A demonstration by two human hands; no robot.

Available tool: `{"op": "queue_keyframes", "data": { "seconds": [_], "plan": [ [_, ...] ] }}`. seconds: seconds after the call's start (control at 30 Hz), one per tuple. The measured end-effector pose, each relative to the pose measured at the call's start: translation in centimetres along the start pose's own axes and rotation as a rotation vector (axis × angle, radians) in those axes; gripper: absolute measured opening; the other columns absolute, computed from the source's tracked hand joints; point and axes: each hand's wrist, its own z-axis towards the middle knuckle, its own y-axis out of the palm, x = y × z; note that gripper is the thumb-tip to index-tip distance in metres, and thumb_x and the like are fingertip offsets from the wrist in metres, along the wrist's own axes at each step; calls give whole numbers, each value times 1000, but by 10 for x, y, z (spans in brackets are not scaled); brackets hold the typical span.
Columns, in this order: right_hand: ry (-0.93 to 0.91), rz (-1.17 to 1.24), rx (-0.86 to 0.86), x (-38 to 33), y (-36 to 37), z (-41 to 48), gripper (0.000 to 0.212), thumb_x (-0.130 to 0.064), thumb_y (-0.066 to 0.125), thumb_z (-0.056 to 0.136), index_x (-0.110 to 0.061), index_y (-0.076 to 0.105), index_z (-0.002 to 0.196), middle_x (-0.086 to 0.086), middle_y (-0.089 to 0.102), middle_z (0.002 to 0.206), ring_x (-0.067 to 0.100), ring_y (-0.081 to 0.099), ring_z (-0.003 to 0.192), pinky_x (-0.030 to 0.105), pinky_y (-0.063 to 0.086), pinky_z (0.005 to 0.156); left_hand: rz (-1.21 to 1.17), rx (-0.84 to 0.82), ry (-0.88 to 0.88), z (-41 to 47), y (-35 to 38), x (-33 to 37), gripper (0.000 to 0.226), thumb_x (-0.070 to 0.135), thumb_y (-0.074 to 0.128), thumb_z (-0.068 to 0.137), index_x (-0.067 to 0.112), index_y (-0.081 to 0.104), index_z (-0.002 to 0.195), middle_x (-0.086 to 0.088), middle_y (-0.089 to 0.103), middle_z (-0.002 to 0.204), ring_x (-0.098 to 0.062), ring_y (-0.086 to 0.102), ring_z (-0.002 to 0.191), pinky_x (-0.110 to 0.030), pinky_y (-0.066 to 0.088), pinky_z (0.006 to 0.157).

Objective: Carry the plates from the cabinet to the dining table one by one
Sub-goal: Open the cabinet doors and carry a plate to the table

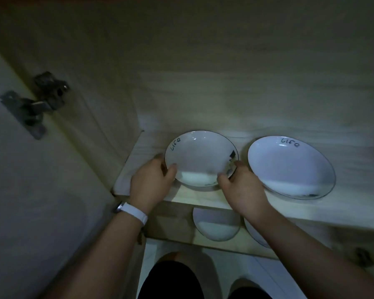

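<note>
So, left hand (pixel 153 180): grips the left plate (pixel 201 156) by its left rim.
Right hand (pixel 240 186): grips its right rim.
Left plate: on the shelf (pixel 203 198), between them.

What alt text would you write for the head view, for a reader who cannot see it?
A left hand and a right hand grip opposite edges of a white plate marked "Life" on a dim wooden cabinet shelf. A matching second plate sits to its right, not touching, and more plates show beneath the shelf.
</note>
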Motion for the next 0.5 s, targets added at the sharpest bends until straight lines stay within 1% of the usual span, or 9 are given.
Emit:
{"op": "queue_keyframes", "data": {
  "seconds": [0.03,0.07,0.1,0.13,0.2,0.27,0.33,0.4,0.5],
  "plan": [
    [9,39,18,2,3,1,32,-32,58,86,-12,51,110,-4,59,66,10,54,59,25,34,50,-16,19,-41,6,1,-2,37,53,43,89,27,54,113,5,64,70,-23,62,73,-30,46,58],
    [20,80,41,4,6,3,35,-32,59,84,-13,49,112,-2,62,70,12,57,63,25,37,53,-46,43,-89,12,2,-5,44,50,45,90,23,52,124,3,64,68,-25,62,75,-32,46,61],
    [34,119,58,7,9,6,40,-33,60,81,-16,47,115,0,64,77,18,60,70,28,42,58,-96,58,-131,18,2,-8,50,47,46,91,20,50,132,2,65,69,-26,61,78,-33,45,64],
    [44,151,66,10,11,8,43,-35,59,79,-18,45,116,3,66,83,23,62,76,32,47,64,-161,57,-158,22,3,-10,49,44,48,92,18,51,133,3,65,70,-26,61,79,-32,43,65],
    [69,178,56,13,13,12,45,-39,56,73,-20,45,112,7,67,83,29,64,77,40,53,71,-261,26,-158,27,6,-13,38,38,51,93,17,60,123,6,65,73,-20,61,78,-29,41,63],
    [86,195,34,14,10,16,41,-39,54,70,-20,49,106,9,67,76,33,65,71,45,56,68,-286,-16,-120,28,9,-14,24,35,52,93,20,66,105,8,66,73,-14,62,76,-26,42,60],
    [127,240,2,14,8,22,29,-32,56,76,-15,53,99,13,66,74,37,65,64,49,57,62,-272,-41,-88,31,12,-13,22,40,51,88,24,66,92,6,67,75,-18,62,77,-28,46,62],
    [156,263,-19,14,8,26,19,-24,56,81,-10,55,94,18,66,73,38,65,59,50,57,58,-256,-49,-70,34,13,-12,27,44,49,83,24,65,90,4,67,80,-21,60,80,-32,49,68],
    [165,237,0,15,12,30,24,-30,53,77,-11,55,91,17,67,74,37,66,64,51,57,62,-257,-34,-70,35,15,-11,27,44,48,81,26,64,93,6,66,83,-22,60,82,-33,50,70]
  ]
}}
